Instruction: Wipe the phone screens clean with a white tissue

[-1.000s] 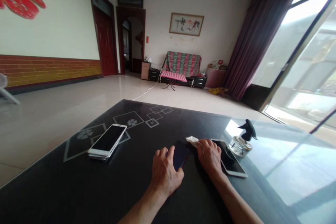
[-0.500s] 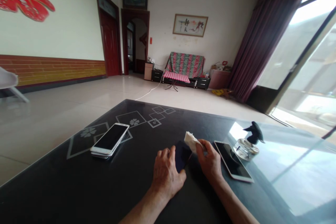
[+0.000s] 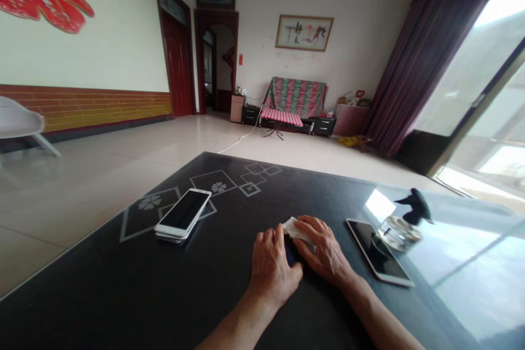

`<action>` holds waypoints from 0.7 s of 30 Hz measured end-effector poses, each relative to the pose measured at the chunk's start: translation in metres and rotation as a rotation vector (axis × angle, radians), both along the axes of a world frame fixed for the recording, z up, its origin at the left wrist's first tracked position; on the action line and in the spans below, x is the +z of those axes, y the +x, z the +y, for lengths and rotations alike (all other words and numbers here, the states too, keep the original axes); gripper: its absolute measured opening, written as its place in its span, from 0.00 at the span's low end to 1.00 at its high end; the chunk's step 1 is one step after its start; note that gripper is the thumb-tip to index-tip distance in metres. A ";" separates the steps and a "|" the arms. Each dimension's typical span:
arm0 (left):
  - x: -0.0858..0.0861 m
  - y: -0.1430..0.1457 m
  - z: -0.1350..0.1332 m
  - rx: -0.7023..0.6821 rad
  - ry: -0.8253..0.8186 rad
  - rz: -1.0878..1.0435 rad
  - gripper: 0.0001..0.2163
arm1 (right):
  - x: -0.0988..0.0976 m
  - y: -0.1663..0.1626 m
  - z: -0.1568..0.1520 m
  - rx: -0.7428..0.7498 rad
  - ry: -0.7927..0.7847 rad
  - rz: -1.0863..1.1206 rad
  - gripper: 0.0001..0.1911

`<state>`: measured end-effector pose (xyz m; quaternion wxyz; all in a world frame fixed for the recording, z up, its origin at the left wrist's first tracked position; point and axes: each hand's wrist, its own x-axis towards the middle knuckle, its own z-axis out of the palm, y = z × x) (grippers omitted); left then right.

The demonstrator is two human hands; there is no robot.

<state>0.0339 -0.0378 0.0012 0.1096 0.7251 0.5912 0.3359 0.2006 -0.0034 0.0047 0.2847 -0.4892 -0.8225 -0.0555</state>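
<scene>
Down comes the right hand [image 3: 325,251], grip clamped on crumpled white tissue [image 3: 292,227], so it covers twelve o'clock on the flat dark-blue slab [image 3: 290,254] clamped in the left hand [image 3: 273,268]

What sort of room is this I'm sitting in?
Most likely a home's living room: a framed picture hangs on the far wall, a long purple curtain hangs beside large glass panes, and a small table with a pink-and-white cloth stands below the picture.
</scene>
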 end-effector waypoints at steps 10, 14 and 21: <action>0.000 0.001 -0.001 0.001 -0.011 -0.009 0.35 | 0.000 0.000 0.006 0.017 -0.015 -0.010 0.15; -0.002 0.001 -0.001 0.012 0.005 -0.023 0.35 | -0.002 0.001 0.008 0.007 0.013 0.018 0.15; -0.004 0.001 0.000 0.010 0.023 -0.014 0.35 | -0.002 0.001 0.008 0.009 0.036 0.052 0.15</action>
